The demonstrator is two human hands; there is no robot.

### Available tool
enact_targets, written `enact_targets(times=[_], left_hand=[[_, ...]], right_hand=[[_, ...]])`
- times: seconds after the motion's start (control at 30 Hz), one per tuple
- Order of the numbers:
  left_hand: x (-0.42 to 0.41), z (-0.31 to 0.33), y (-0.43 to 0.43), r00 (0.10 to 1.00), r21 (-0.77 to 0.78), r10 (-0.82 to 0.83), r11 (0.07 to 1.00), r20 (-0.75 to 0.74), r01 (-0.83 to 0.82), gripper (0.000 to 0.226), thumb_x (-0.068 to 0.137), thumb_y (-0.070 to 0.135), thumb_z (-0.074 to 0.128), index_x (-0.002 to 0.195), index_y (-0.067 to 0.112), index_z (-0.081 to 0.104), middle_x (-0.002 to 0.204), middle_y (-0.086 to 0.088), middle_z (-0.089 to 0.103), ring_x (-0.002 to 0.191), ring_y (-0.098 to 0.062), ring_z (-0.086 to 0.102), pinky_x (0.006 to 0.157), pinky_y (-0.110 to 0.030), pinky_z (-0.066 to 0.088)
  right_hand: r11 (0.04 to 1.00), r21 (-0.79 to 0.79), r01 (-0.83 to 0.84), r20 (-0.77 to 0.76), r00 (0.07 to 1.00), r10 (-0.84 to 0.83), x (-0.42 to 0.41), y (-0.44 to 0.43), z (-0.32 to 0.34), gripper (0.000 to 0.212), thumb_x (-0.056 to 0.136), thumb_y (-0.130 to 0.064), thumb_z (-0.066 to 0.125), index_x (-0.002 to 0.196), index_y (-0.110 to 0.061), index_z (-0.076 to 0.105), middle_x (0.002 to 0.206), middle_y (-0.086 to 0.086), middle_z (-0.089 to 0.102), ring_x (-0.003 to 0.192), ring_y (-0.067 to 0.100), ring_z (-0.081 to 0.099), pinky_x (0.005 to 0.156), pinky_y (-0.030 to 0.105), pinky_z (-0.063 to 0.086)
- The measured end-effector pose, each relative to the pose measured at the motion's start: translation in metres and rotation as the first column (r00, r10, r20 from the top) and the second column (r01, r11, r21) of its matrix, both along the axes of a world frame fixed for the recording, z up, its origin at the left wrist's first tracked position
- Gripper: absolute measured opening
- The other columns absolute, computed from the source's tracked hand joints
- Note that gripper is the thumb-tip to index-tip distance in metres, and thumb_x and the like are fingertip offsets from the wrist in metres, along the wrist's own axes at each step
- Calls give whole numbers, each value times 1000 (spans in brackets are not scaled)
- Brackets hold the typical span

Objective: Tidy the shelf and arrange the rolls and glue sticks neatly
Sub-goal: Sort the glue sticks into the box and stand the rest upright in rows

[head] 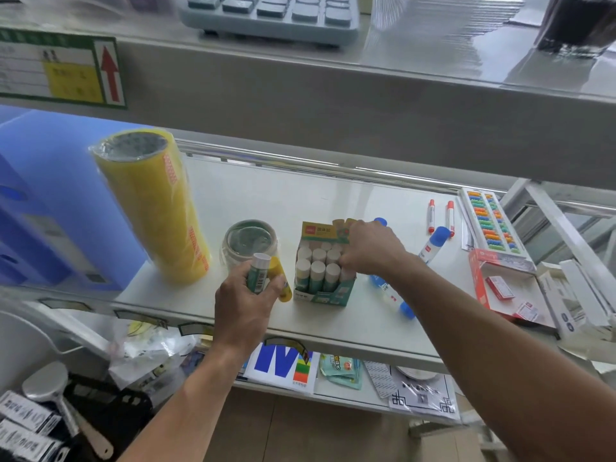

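Observation:
A green display box [320, 293] of white-capped glue sticks [318, 261] stands mid-shelf. My right hand [373, 250] rests on the box's right side, fingers curled on the sticks there. My left hand [243, 301] grips a white-capped green glue stick [258, 273] and a yellow one [281, 281], just left of the box. A tall stack of yellow tape rolls [156, 208] stands upright at the left. A shorter wrapped clear tape roll [250, 243] sits behind my left hand.
Blue-capped liquid glue bottles [433, 245] lie right of the box, two red-capped pens [440, 216] behind them. A red open carton [500, 281] and a colourful tab pack [490, 221] sit at the right. Blue file boxes [43, 201] stand at the left. The white shelf [283, 191] has an upper shelf overhead.

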State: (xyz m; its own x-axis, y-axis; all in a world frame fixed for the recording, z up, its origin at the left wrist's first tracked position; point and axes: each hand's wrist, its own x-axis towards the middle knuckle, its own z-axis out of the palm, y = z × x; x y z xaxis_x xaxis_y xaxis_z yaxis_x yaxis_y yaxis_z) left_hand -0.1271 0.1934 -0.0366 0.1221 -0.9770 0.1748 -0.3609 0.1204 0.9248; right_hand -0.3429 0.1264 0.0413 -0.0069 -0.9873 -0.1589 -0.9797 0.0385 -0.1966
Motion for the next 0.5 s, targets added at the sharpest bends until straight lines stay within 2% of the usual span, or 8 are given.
enact_targets(times=[0.03,0.1,0.2,0.3,0.37,0.43,0.5], left_hand=[[1,1,0,1000,-1,-7,1000,-4,7,22,86,45,73,89,23,69,83,0,74,79,-21,71,72,-46,59],[2,2,1,1000,-1,-15,1000,-14,15,26,84,50,71,89,25,69,83,1,75,79,-21,72,72,-47,60],[3,3,1,1000,-1,-11,1000,-9,11,22,85,46,72,88,25,69,82,1,75,78,-21,72,73,-47,60],[4,3,1,999,9,-25,1000,-25,26,29,83,52,70,90,24,69,83,-1,75,79,-22,73,73,-46,60],[6,2,1,999,5,-32,999,-20,32,30,84,52,70,91,24,68,83,-1,75,80,-23,73,73,-45,61],[6,2,1,999,4,-36,999,-25,36,31,83,53,70,92,23,68,84,-1,75,80,-24,74,73,-45,61],[5,2,1,999,5,-32,999,-24,32,30,84,53,70,91,24,69,83,-2,75,80,-24,74,73,-46,61]], right_hand=[[1000,28,0,-3,1000,0,2,-2,2,35,75,-14,64,110,-15,58,86,4,59,80,23,61,62,33,57],[997,81,-7,6,1000,7,4,-3,3,32,76,-13,65,105,-18,52,93,5,61,88,25,63,74,40,61],[995,99,-29,-42,999,33,8,-4,5,30,80,-11,62,100,-21,42,82,0,52,92,26,61,78,41,60],[994,87,-67,-137,987,79,12,-4,7,23,83,-12,61,99,-17,45,75,-2,44,87,24,58,74,38,58],[996,61,-71,-147,986,79,11,-5,11,18,81,-14,62,94,-14,49,74,-1,49,79,23,56,65,34,53],[998,22,-52,-105,993,54,5,-6,17,14,79,-18,66,88,-10,59,75,1,57,71,21,56,59,32,49],[1000,-5,-16,-2,1000,16,-4,-5,26,15,81,-21,70,79,-10,60,71,4,58,65,20,53,56,31,44]])
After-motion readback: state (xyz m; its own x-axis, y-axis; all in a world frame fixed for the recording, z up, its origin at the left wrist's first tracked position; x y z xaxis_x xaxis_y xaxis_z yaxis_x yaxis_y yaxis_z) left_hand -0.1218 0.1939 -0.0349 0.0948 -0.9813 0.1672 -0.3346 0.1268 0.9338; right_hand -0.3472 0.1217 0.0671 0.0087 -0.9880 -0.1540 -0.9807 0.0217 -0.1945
